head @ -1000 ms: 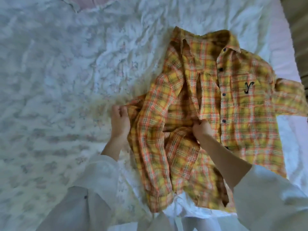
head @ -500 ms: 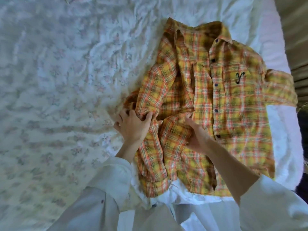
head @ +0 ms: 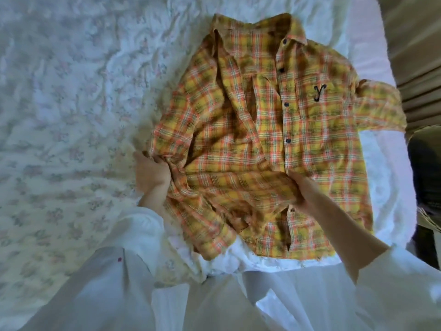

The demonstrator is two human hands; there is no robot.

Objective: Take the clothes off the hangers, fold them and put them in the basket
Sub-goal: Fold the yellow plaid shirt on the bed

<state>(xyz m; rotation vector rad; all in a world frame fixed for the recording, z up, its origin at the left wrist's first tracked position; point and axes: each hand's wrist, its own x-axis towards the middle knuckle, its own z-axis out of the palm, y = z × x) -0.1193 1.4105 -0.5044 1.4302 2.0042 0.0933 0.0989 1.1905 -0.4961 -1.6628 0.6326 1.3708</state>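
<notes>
A yellow and orange plaid shirt [head: 317, 144] lies front up on the bed, collar at the far end, a black letter on its chest pocket. Its left half is bunched and creased. My left hand [head: 150, 173] grips the shirt's left edge, where the cloth is gathered. My right hand [head: 301, 192] pinches a fold of the sleeve lying across the shirt's lower middle. The other sleeve [head: 381, 106] stretches out to the right over the bed's edge.
The bed [head: 71, 103] carries a white quilt with a faint flower print. A woven basket [head: 427, 177] stands beside the bed at the right, partly cut off by the frame. Beige curtain folds hang at the upper right.
My left hand has pulled the shirt's left side outward to the left. My right hand has drawn the sleeve across the lower middle. The shirt lies flatter and wider than before.
</notes>
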